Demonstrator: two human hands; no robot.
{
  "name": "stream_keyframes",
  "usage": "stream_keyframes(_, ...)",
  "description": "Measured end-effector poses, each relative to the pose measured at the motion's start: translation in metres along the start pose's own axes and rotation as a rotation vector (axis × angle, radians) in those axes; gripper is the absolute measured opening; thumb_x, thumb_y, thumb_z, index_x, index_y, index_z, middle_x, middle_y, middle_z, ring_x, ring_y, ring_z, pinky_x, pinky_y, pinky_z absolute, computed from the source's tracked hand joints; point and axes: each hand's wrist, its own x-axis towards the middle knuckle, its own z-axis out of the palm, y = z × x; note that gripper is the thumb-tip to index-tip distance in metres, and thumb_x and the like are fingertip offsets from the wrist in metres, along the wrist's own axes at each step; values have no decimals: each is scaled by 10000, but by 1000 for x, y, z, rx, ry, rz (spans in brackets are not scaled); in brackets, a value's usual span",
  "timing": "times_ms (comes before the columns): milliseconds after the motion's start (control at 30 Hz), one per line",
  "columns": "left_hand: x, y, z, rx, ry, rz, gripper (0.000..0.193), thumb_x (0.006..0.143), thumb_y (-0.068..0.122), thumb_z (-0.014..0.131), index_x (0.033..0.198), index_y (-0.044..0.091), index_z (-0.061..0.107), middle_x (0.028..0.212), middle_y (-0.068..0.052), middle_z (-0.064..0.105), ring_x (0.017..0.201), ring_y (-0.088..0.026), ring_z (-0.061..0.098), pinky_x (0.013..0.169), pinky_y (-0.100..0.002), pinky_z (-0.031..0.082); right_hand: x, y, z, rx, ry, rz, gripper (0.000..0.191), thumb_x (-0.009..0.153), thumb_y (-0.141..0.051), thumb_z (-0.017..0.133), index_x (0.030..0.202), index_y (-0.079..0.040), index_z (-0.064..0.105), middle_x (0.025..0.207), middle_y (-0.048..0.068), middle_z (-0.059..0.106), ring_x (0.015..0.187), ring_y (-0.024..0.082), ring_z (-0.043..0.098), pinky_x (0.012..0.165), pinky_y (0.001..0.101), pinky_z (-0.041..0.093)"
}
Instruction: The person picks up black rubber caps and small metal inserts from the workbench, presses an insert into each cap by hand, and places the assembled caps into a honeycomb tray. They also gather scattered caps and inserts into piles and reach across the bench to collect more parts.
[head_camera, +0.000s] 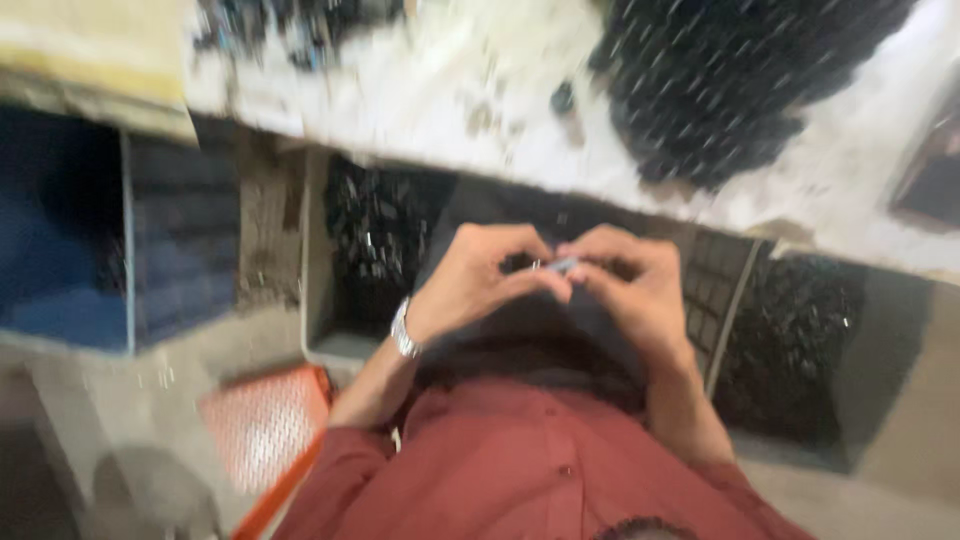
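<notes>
Together the left hand (470, 285) and right hand (625, 285) pinch a small metal part (560, 265), steadying it near the surface (420, 90).

Open room above the lap; the workbench edge (600, 190) blocks the front, bins (370, 250) flank below.

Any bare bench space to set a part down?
Bare patch on the white bench top, left of the big black parts pile. Crowded: that pile, the dark parts bins below. Both hands pinch a small metal piece.
</notes>
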Motion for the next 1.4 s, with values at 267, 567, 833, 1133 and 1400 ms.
stream_keyframes(267,103,-15,-27,390,411,219,323,866,157,828,1150,29,743,1028,-108,697,865,-289,625,776,-371,530,-14,20,-18,278,30,-248,164,1144,-214,513,1216,-68,489,982,79,622,902,164,599,923,309,521)
stream_keyframes(567,65,-18,21,86,417,341,389,874,103,912,907,79,525,1334,-128,688,1129,-263,722,919,-346,607,-14,29,2,589,231,21,341,1047,-255,577,1321,-105,438,858,39,536,764,130,510,711,302,475)
stream_keyframes(833,23,-51,35,-47,207,471,373,890,-153,718,1123,66,527,1215,-134,592,1104,-311,638,874,-337,596,-12,33,19,666,200,7,166,1105,-161,635,1207,-56,557,832,71,595,647,87,480,543,221,388)
stream_keyframes(1133,8,-57,18,177,133,588,489,956,-122,636,1347,92,432,1320,-124,564,1229,-348,557,1052,-458,431,-11,24,9,-358,53,-199,83,1102,-61,608,1140,-34,539,939,87,640,846,116,612,727,293,487)
stream_keyframes(1400,1,-33,1,374,57,499,469,843,13,625,1301,100,579,1167,-117,577,1122,-335,541,987,-466,409,-3,46,45,184,313,-118,259,1059,-39,600,980,-139,375,806,57,488,658,62,469,568,257,392)
